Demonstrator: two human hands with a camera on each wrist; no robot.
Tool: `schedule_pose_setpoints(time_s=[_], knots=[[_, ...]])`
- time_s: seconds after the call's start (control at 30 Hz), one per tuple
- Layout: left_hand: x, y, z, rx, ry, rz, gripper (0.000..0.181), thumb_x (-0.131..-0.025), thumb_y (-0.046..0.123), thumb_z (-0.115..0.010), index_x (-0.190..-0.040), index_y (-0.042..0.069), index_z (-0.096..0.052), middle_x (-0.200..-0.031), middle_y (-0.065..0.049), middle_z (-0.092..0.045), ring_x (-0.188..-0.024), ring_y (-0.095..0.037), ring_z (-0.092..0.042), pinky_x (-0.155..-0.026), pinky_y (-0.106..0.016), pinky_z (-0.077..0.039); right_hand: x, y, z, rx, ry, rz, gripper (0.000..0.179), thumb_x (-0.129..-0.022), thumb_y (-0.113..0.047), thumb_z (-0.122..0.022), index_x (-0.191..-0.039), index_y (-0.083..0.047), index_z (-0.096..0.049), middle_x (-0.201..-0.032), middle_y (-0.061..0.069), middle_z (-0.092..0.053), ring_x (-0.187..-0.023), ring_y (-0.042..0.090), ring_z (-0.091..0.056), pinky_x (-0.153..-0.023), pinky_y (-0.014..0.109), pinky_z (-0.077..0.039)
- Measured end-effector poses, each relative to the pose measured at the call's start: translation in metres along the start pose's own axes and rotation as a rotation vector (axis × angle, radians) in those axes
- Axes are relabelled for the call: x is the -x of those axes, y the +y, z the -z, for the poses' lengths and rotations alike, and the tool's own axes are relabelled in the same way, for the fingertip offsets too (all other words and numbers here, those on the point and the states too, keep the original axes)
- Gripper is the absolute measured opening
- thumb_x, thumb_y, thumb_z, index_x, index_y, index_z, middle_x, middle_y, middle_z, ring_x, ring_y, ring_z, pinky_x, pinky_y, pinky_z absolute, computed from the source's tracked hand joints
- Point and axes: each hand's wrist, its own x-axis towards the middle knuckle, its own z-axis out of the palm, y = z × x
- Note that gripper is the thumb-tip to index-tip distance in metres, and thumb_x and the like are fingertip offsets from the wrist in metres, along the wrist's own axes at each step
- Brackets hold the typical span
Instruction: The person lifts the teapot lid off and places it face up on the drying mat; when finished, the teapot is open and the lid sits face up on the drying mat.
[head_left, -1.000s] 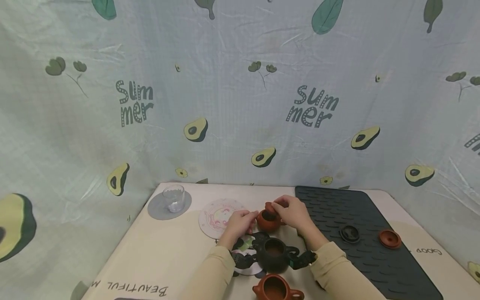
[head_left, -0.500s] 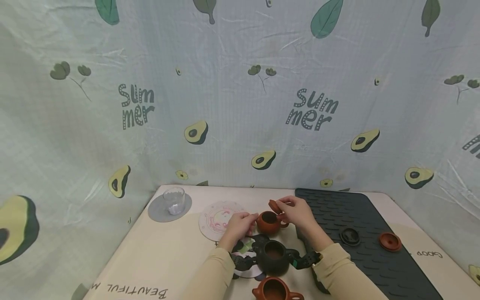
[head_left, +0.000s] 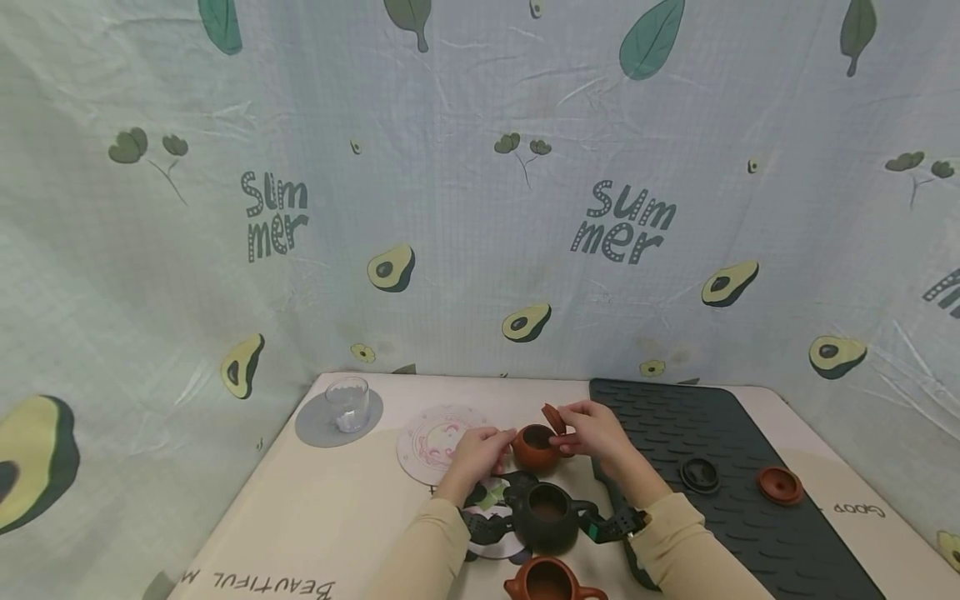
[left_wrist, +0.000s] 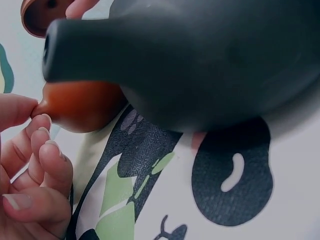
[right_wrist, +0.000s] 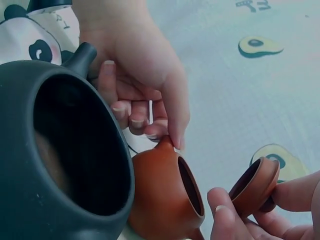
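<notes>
A small reddish-brown clay teapot (head_left: 533, 455) stands near the middle of the table, its round mouth uncovered. My left hand (head_left: 477, 454) pinches the tip of its spout (right_wrist: 164, 143) between thumb and forefinger. Just right of the mouth, my right hand (head_left: 597, 431) grips the small clay lid (right_wrist: 256, 188) by its knob side. The lid is tilted on edge, apart from the pot, with its hollow underside turned towards the teapot in the right wrist view. A larger black teapot (head_left: 546, 518), also lidless, stands nearer me between my forearms.
Another lidless reddish teapot (head_left: 547, 580) sits at the front edge of view. On the dark ridged mat (head_left: 652, 417) lie a black lid (head_left: 700, 474) and a reddish lid (head_left: 780, 485). A glass cup (head_left: 348, 403) stands on a grey coaster (head_left: 311, 423), left of a pink-patterned round mat (head_left: 420, 446).
My right hand has moved the lid from over the small teapot's mouth slightly to the right and tipped it more on edge. The left hand keeps its pinch on the spout.
</notes>
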Motion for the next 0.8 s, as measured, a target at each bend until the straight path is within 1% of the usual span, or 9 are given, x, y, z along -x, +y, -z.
schedule_pose_setpoints(time_s=[0.13,0.23,0.47,0.7,0.8], knots=[[0.0,0.0,0.0,-0.012,-0.003,-0.004,0.039,-0.1,0.039,-0.063,-0.083,0.003,-0.068,-0.061,0.002,-0.053,-0.052,-0.011,-0.049,-0.047,-0.025,-0.037,0.001,0.003,0.001,-0.025,-0.02,-0.017,0.034,-0.106,-0.019,-0.056,-0.127,0.007,-0.056,-0.116,0.024,-0.063,-0.083,0.022,-0.073,-0.071,0.033,-0.058],[0.001,0.0,0.0,-0.015,-0.01,-0.005,0.041,-0.1,0.039,-0.062,-0.085,0.002,-0.068,-0.062,0.001,-0.054,-0.051,-0.011,-0.047,-0.045,-0.025,-0.038,0.002,0.004,0.003,-0.048,-0.036,-0.024,0.034,-0.106,-0.019,-0.055,-0.129,0.007,-0.056,-0.113,0.022,-0.063,-0.084,0.021,-0.073,-0.073,0.032,-0.058],[0.002,-0.001,0.0,-0.002,-0.013,-0.015,0.04,-0.1,0.037,-0.062,-0.084,0.0,-0.067,-0.061,0.002,-0.053,-0.047,-0.01,-0.046,-0.045,-0.023,-0.041,0.007,0.004,0.005,-0.118,-0.068,-0.012,0.037,-0.108,-0.019,-0.053,-0.134,0.007,-0.053,-0.118,0.023,-0.063,-0.088,0.02,-0.072,-0.075,0.03,-0.057],[0.002,-0.001,0.0,0.002,-0.013,-0.011,0.039,-0.101,0.036,-0.062,-0.084,0.001,-0.067,-0.061,0.001,-0.054,-0.046,-0.01,-0.046,-0.044,-0.023,-0.042,0.011,0.002,0.009,-0.245,-0.154,-0.026,0.042,-0.11,-0.02,-0.049,-0.141,0.007,-0.049,-0.121,0.021,-0.063,-0.089,0.019,-0.072,-0.078,0.03,-0.057],[0.001,-0.001,-0.001,0.008,-0.009,-0.014,0.04,-0.1,0.036,-0.063,-0.084,0.0,-0.067,-0.06,0.0,-0.054,-0.045,-0.01,-0.046,-0.043,-0.022,-0.042,0.012,0.002,0.011,-0.294,-0.191,-0.019,0.044,-0.11,-0.021,-0.048,-0.145,0.007,-0.045,-0.118,0.017,-0.065,-0.089,0.017,-0.071,-0.079,0.03,-0.057]])
